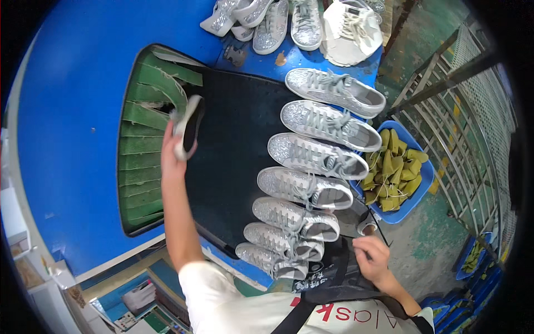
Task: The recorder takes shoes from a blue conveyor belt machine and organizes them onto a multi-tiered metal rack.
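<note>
Shoe (187, 125) in left hand (171, 156), seven glitter sneakers (303, 186) rowed, perhaps

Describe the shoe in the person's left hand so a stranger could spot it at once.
Find the big blue machine with green flaps at its opening. There the left hand lifts one silver shoe; unlike the row of glitter shoes lying on the black belt, it is airborne.

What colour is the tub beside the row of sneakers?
The tub is blue, filled with yellow-green pieces; the head view shows it.
</note>
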The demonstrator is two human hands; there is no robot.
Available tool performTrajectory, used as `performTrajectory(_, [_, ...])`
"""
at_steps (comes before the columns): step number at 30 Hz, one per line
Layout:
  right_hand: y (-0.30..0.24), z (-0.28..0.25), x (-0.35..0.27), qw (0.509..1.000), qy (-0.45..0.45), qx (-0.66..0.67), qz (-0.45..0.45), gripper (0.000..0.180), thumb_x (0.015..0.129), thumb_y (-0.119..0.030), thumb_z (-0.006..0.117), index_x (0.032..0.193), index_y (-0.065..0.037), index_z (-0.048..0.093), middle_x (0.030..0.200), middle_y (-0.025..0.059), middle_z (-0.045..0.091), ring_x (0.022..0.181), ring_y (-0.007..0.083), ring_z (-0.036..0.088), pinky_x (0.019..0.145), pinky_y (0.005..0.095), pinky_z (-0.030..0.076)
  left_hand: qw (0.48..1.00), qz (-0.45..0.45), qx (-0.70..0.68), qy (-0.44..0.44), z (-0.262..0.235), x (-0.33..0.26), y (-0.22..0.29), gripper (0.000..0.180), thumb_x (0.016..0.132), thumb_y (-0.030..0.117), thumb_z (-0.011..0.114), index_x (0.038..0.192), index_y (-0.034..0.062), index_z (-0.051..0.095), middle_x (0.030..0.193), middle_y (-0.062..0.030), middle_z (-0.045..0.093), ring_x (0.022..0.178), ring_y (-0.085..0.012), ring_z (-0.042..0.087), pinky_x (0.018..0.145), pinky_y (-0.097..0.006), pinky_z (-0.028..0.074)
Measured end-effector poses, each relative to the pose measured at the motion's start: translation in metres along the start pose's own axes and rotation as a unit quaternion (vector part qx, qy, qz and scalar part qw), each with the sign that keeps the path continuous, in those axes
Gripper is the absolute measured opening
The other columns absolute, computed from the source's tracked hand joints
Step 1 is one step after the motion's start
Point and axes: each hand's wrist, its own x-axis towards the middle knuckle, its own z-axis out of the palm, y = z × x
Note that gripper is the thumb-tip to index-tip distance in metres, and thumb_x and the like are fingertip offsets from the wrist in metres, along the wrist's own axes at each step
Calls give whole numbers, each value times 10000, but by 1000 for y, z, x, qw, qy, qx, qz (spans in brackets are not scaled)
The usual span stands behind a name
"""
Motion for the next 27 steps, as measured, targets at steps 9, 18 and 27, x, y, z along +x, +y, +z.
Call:
performTrajectory(9, [-13,-115,-25,795,39,581,168,666,825,-284,651,1357,3,371,1302,162,508,1205,253,477,1031,373,343,875,-52,-51,-479,131,-338,-47,1076,535,364,829,1425,3,343,1519,-253,168,1423,-367,135,1134,-452,88])
performTrajectory(18, [238,-149,-180,725,32,390,567,392,858,-281,623,1108,15,564,1015,138,647,895,201,651,776,334,523,695,-180,298,-629,309,-362,-283,1013,608,370,795,1452,92,309,1382,-131,460,1190,-253,516,1000,-329,388])
performTrajectory(27, [294,7,-258,543,-61,441,712,397,875,-336,603,1076,5,626,963,107,688,798,212,658,743,345,525,512,-218,603,-571,250,-360,-351,850,635,601,714,1342,180,504,1174,-189,618,1092,-336,593,952,-383,445])
